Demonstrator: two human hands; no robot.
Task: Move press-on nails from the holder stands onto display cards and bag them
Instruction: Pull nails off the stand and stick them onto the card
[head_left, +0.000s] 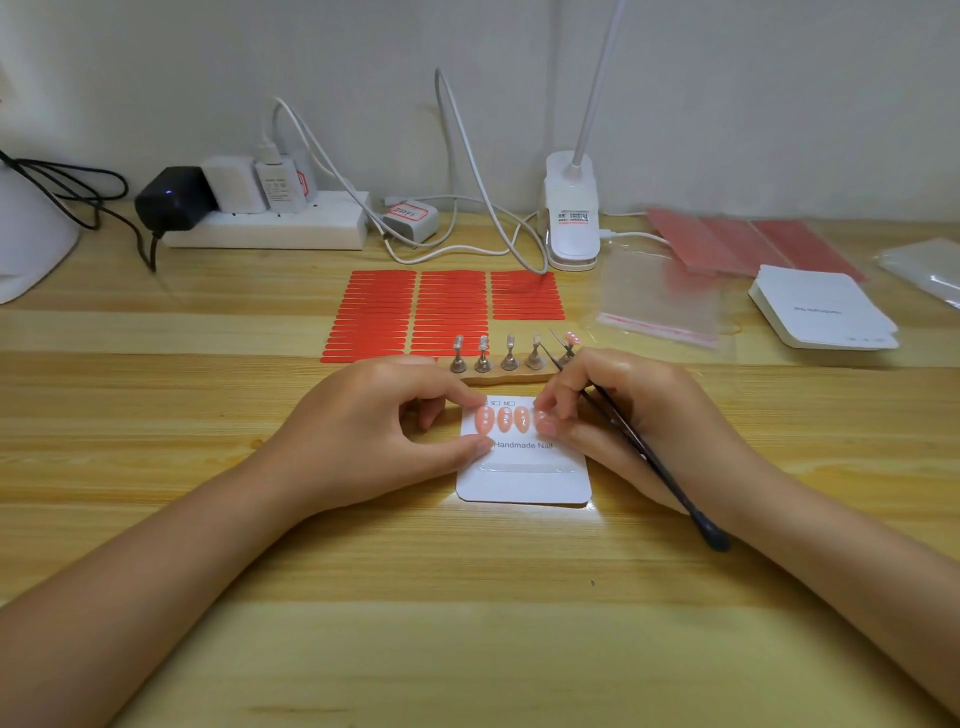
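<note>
Wooden table (467, 649) seen from above, two bare forearms reaching in from the near edge; white card (524, 483) printed "Handmade Nail" lying flat at centre, between the hands; four pink nails in a row across its upper part, first nail (485, 420) at the left end, fourth nail (543, 422) at the right end.

Left hand (384, 431) resting on the card's left edge, fingers curled, thumb and index tips touching the card beside the first nail, holding it down; right hand (628, 421) curled round black tweezers (639, 447) that run slantwise through the grip, tips pointing away toward the stands, blunt end near the wrist; right fingertips (545, 402) pressing on the fourth nail.

Just behind the card, a wooden base (498, 376) carrying five metal stands; four stands bare, among them the leftmost stand (458, 356); rightmost stand (567, 353) topped by one pink nail (572, 338).

Further back, red strips (374, 317) in three columns; to the right, clear bags (660, 296), a card stack (826, 312), and red sheets (748, 244); along the wall, power strip (270, 223) with chargers and white cables, plus a white clip lamp (571, 213).
</note>
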